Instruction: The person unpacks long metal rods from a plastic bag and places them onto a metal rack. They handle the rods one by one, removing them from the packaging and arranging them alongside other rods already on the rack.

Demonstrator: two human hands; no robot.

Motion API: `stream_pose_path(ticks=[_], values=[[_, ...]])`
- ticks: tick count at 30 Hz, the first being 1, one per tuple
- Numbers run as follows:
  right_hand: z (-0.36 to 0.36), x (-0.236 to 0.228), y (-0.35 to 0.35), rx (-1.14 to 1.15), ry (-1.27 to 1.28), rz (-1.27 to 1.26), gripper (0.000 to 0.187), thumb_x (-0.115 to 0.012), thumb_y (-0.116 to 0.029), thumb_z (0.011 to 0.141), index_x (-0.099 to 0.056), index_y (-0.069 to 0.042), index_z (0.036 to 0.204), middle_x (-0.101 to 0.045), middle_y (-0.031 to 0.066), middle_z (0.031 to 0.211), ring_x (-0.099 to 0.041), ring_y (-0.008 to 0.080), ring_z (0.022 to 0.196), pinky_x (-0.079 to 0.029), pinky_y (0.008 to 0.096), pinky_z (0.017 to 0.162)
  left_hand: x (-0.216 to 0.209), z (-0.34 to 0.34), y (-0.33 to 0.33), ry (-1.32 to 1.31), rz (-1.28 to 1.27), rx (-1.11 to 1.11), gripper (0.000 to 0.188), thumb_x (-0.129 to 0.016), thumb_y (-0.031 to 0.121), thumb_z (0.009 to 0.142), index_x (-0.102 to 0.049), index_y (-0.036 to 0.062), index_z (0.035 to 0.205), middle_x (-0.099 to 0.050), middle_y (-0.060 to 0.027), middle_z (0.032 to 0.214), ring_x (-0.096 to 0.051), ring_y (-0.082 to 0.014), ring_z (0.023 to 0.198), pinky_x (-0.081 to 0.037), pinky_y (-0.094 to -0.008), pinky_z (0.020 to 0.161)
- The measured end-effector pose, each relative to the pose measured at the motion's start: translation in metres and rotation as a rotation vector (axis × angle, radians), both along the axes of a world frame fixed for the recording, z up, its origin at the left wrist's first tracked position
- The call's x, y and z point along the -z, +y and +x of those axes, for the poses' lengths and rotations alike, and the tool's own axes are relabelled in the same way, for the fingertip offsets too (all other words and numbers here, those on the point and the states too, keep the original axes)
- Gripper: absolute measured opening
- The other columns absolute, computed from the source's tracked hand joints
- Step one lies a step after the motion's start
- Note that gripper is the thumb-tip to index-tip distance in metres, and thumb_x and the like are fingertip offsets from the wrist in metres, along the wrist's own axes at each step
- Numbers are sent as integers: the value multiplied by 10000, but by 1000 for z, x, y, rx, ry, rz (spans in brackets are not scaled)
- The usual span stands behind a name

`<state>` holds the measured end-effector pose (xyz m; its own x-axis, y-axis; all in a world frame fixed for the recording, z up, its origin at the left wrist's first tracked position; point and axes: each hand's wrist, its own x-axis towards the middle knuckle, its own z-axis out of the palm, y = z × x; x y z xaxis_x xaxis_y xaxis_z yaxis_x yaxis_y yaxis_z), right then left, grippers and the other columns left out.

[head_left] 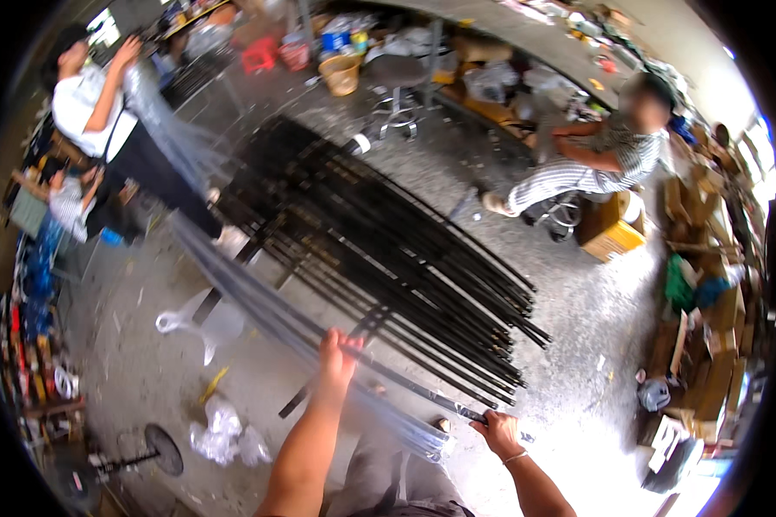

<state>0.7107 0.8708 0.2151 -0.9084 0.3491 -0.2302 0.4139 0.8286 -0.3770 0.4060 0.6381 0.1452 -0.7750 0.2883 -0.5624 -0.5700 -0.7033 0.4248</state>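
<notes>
A long dark pole runs slantwise in front of me, from the lower right up toward the left. My right hand is closed around its near end. Farther along it, my left hand grips the pole, thumb on top. A long clear plastic sleeve lies along the pole and passes below my left hand; its loose end hangs over my legs. Whether the pole is inside the sleeve beyond that hand, I cannot tell. Just past my hands, a stack of black poles rests on low supports.
One person stands far left, holding up clear plastic film. Another person sits on a stool at the right. Plastic bags and a pedestal fan are at the lower left. Cardboard boxes line the right side.
</notes>
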Motion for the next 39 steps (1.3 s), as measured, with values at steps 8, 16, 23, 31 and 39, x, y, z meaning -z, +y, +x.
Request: stream_pose_path(ticks=[8, 16, 23, 31, 39], values=[[-92, -82, 0, -119, -19, 120, 436, -631, -428, 762, -524, -31, 910, -596, 127, 876, -583, 284, 845, -452, 392, 742, -68, 63, 79, -11, 215, -75, 252, -497, 327, 896, -488, 97, 794, -425, 23, 661, -456, -126, 645, -383, -497, 956], [34, -174, 103, 55, 147, 307, 824, -823, -352, 467, -496, -74, 1169, -519, 118, 1098, -472, 298, 1066, -356, 422, 932, -110, 43, 65, 65, 251, -125, 241, -477, 310, 912, -469, 94, 806, -342, 27, 620, -400, -122, 614, -391, -461, 943], [99, -121, 118, 173, 46, 432, 147, -688, -176, 661, -563, -103, 685, -571, 99, 611, -578, 308, 583, -440, 420, 535, -123, 39, 77, 158, 231, -66, 243, -513, 317, 893, -476, 90, 813, -363, 27, 631, -403, -124, 617, -410, -444, 921], [116, -114, 75, 323, -45, 292, 174, -676, -267, 674, -608, -124, 602, -570, 111, 543, -580, 321, 542, -454, 416, 518, -120, -4, 67, 208, 237, 90, 314, -460, 372, 907, -520, 75, 822, -468, 3, 679, -473, -157, 649, -446, -423, 841], [141, -117, 74, 319, -120, 239, 193, -672, -283, 698, -609, -118, 622, -572, 111, 552, -579, 326, 550, -448, 424, 515, -123, -57, 39, 187, 143, 89, 335, -469, 388, 898, -530, 71, 808, -480, 6, 676, -490, -159, 649, -451, -421, 837]])
